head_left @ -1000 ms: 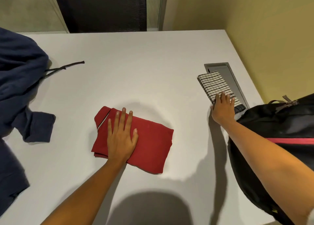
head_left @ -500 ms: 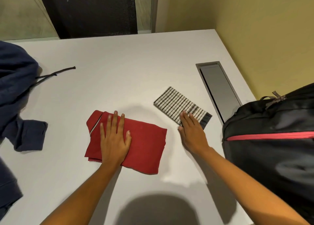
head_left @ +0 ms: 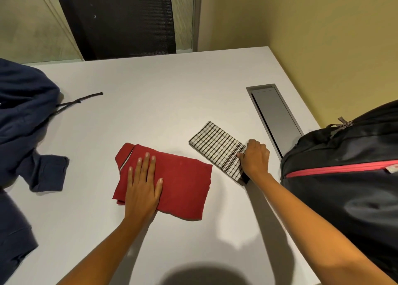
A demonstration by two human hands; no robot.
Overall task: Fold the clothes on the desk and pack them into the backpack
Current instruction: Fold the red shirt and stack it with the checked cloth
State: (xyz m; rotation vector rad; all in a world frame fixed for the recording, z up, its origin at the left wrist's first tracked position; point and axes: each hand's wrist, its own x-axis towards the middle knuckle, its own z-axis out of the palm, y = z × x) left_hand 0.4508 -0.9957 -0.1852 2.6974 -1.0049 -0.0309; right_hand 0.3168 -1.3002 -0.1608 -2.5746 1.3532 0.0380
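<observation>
1. The left hand [head_left: 143,190] lies flat, fingers straight, on the folded red shirt [head_left: 183,183] on the desk [head_left: 161,103].
2. The right hand [head_left: 256,158] grips the checked cloth [head_left: 215,144] at its near end, fingers curled, near the backpack [head_left: 344,187].
3. The backpack's tag [head_left: 393,168] is unreadable.

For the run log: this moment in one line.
left hand flat on red shirt | right hand grips checked cloth | navy hoodie unfolded | backpack at right
</observation>
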